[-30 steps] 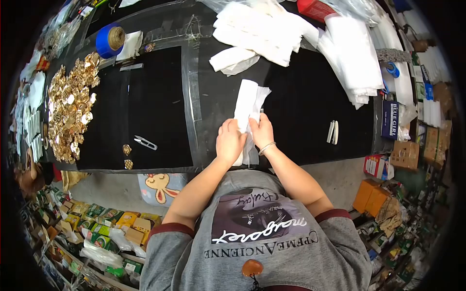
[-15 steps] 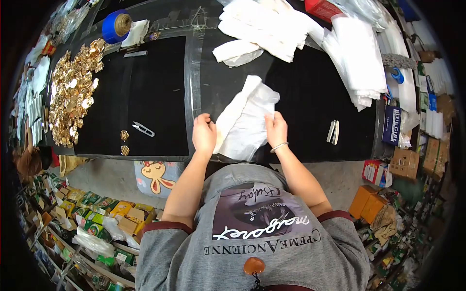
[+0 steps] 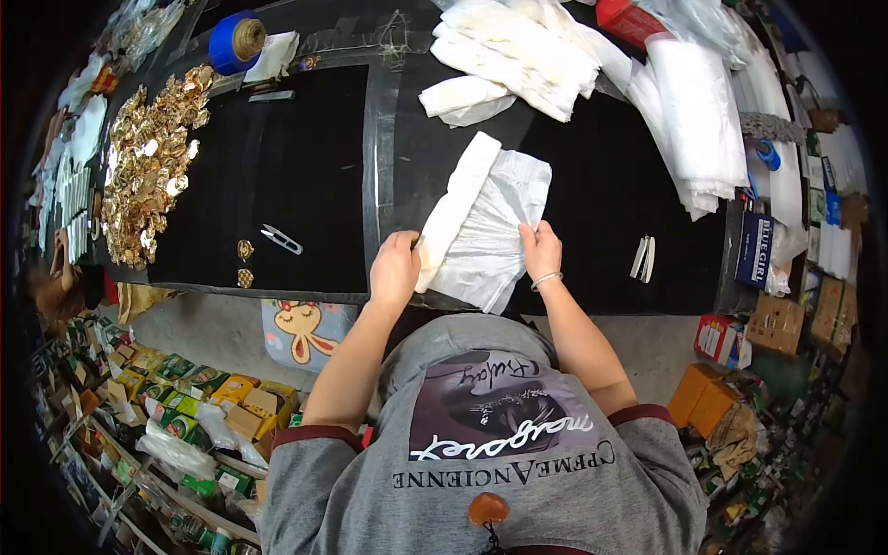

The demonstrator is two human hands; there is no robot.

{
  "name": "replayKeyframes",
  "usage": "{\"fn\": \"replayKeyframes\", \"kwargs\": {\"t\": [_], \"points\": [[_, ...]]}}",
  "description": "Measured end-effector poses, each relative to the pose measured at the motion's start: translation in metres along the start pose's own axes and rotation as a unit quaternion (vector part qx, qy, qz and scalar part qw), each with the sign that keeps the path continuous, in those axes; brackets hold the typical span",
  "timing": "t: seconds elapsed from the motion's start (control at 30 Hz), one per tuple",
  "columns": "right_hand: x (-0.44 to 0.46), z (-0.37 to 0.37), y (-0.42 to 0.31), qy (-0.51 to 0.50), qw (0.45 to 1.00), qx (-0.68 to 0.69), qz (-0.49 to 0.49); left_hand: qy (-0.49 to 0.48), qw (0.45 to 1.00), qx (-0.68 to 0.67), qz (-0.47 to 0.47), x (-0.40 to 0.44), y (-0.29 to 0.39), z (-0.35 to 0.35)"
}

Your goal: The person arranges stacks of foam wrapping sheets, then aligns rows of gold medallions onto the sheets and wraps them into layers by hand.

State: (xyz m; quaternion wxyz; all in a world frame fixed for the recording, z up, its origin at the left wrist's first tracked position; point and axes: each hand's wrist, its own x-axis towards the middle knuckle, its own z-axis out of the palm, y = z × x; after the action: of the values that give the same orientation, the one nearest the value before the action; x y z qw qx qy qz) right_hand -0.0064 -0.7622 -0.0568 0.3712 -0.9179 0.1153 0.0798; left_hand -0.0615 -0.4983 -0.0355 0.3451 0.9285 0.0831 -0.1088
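Observation:
In front of me on the black table (image 3: 324,185) lies a crinkled, translucent white plastic bag (image 3: 499,222), with a thicker cream-white folded band (image 3: 458,208) along its left side. My right hand (image 3: 544,252) pinches the bag's right edge between thumb and fingers, and creases fan out from that grip. At the lower end of the band, my left hand (image 3: 396,270) is closed with its fingers curled on the left edge. Beyond the bag sits a pile of similar cream-white folded bags (image 3: 518,60).
Gold-coloured metal pieces (image 3: 148,171) are heaped at the left. Thread snips (image 3: 281,239) lie near two small gold pieces (image 3: 245,263). Blue-wrapped tape (image 3: 236,43) stands at the back. White plastic sheets (image 3: 694,120) and a white tweezer-like tool (image 3: 643,259) are at the right.
The plastic bag has been spread wider and flatter, its folded band now straighter. My right hand has moved slightly right, pulling the edge taut; the view has shifted a little.

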Motion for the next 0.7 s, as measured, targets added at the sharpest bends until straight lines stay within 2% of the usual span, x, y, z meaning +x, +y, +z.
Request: {"fn": "replayKeyframes", "kwargs": {"t": [0.03,0.17,0.33,0.53,0.6,0.67,0.7], "points": [[0.0,-0.001,0.002,0.0,1.0,0.001,0.001,-0.001,1.0,0.001,0.0,-0.001,0.002,0.002],[0.004,0.001,0.007,-0.017,1.0,0.002,0.001,0.078,0.977,0.122,0.159,-0.01,0.014,0.015],[0.005,0.003,0.011,-0.001,1.0,-0.007,-0.016,0.122,0.952,0.173,0.219,-0.019,0.016,0.025],[0.004,-0.001,0.007,0.003,1.0,0.005,-0.02,0.089,0.975,0.111,0.17,-0.028,0.002,0.011],[0.006,-0.001,0.01,0.001,1.0,0.013,-0.015,0.07,0.993,-0.047,0.083,-0.027,-0.004,0.005],[0.008,0.002,0.011,-0.003,1.0,0.022,-0.012,0.05,0.978,-0.202,-0.007,-0.025,-0.011,-0.005],[0.008,0.003,0.012,-0.004,1.0,0.022,-0.014,0.052,0.978,-0.202,-0.008,-0.024,-0.014,-0.01]]}}
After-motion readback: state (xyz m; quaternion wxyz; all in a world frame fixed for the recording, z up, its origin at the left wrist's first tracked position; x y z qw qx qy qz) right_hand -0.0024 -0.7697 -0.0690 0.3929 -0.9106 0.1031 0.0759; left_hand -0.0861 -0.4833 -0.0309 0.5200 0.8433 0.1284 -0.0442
